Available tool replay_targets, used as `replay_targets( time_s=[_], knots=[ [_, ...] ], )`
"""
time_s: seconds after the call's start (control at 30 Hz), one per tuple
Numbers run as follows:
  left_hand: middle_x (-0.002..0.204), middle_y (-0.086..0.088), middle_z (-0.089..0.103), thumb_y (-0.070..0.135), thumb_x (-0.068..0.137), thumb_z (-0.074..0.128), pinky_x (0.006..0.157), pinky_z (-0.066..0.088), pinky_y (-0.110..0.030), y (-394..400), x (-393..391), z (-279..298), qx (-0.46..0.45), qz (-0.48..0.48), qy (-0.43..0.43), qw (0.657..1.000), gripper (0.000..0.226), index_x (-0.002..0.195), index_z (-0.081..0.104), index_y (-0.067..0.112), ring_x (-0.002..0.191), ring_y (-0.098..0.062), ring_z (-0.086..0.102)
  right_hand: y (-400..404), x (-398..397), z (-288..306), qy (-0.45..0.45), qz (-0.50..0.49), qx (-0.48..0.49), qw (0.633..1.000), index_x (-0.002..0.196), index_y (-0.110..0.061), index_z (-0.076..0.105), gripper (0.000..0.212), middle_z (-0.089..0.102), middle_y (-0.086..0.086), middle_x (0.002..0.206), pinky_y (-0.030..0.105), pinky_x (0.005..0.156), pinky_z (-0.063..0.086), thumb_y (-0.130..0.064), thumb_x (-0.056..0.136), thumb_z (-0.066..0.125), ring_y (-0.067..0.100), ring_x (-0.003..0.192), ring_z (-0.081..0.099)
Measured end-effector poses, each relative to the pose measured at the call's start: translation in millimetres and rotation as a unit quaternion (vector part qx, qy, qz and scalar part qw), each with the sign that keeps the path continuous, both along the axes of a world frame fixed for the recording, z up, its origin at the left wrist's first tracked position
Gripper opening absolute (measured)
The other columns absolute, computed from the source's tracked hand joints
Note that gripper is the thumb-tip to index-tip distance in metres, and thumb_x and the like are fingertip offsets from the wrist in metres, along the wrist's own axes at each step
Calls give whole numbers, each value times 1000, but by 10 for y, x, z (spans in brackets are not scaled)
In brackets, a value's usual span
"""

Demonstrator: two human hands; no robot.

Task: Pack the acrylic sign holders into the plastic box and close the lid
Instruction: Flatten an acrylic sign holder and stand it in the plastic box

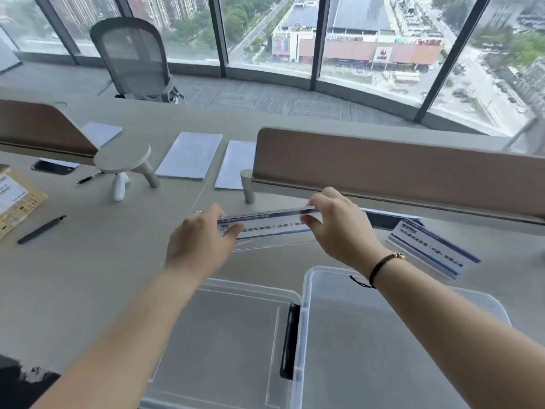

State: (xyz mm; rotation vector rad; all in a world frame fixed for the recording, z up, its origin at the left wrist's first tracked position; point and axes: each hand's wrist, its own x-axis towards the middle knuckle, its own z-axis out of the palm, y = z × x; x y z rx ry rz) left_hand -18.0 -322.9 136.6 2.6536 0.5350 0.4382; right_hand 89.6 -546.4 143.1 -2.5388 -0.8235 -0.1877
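Observation:
An acrylic sign holder with a white printed insert is held level above the desk, just beyond the box. My left hand grips its left end and my right hand grips its right end. A second acrylic sign holder stands on the desk to the right. The clear plastic box sits open at the near edge with nothing visible inside it. Its clear lid lies flat to the left of the box, with a black handle between them.
A brown desk divider runs behind the sign holders. White paper sheets lie beyond. A small round stand, a phone, two black pens and a cardboard box are on the left. A mesh chair stands by the windows.

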Motion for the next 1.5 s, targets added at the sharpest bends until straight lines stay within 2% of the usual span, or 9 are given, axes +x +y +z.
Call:
replay_targets(
  time_s=[0.23,0.33,0.43,0.67,1.0,1.07,1.17,1.33,1.5],
  knots=[
    [77,-6,66,53,83,69,61,42,-34,-994,-261,53,9,-57,28,998,37,88,59,17,78,-34,60,-1098,-350,-47,39,-27,1,999,100,-16,61,18,52,-4,96,37,65,47,-33,93,61,21,81,50],
    [67,0,60,52,81,70,58,40,-33,-1293,-370,6,9,-92,47,995,38,74,53,19,71,-31,55,-1453,-445,-118,64,-30,-15,997,104,-18,62,20,53,-5,98,38,67,49,-33,92,63,22,82,56],
    [65,1,60,51,82,69,56,40,-33,-1529,-455,-93,15,-145,57,988,40,69,49,19,67,-30,56,-1737,-544,-224,93,-44,-27,994,106,-17,64,23,56,-5,100,38,74,49,-35,90,66,24,95,59],
    [67,1,55,50,89,60,56,35,-31,-1926,-704,-327,2,-193,122,974,38,73,43,20,66,-29,54,-2100,-707,-475,163,-44,-62,984,103,-20,66,19,56,-5,100,36,78,50,-33,89,67,19,86,59],
    [95,-9,67,36,98,47,73,50,-36,-2558,-1058,-828,12,-86,327,941,23,86,54,18,91,-33,64,-2092,-559,-1084,206,77,-146,965,100,-23,64,12,55,-3,107,38,77,51,-31,92,61,25,90,60],
    [97,-10,67,33,99,48,74,52,-38,-2657,-1101,-948,1,-56,361,931,23,90,59,15,90,-32,65,-2061,-514,-1223,204,108,-168,958,102,-23,64,13,54,-3,109,39,75,51,-31,93,59,27,88,61],
    [100,-14,66,23,98,50,64,49,-35,-2756,-1168,-1112,-23,-12,386,922,19,81,56,16,77,-30,64,-1980,-458,-1423,200,148,-192,949,105,-24,64,14,53,-3,112,41,74,53,-30,94,57,28,87,62],
    [82,-9,56,16,96,51,67,54,-39,-2793,-1211,-1219,-48,33,405,912,19,77,51,15,72,-29,59,-1812,-421,-1661,203,176,-200,942,104,-24,64,14,52,-2,114,40,72,52,-30,95,55,29,85,62],
    [73,-5,51,0,88,48,62,48,-36,-2757,-1167,-1218,-53,62,429,900,30,63,40,15,69,-29,54,-1589,-357,-1772,220,194,-187,938,107,-20,64,17,52,1,118,43,77,53,-26,95,54,31,89,62]
  ],
)
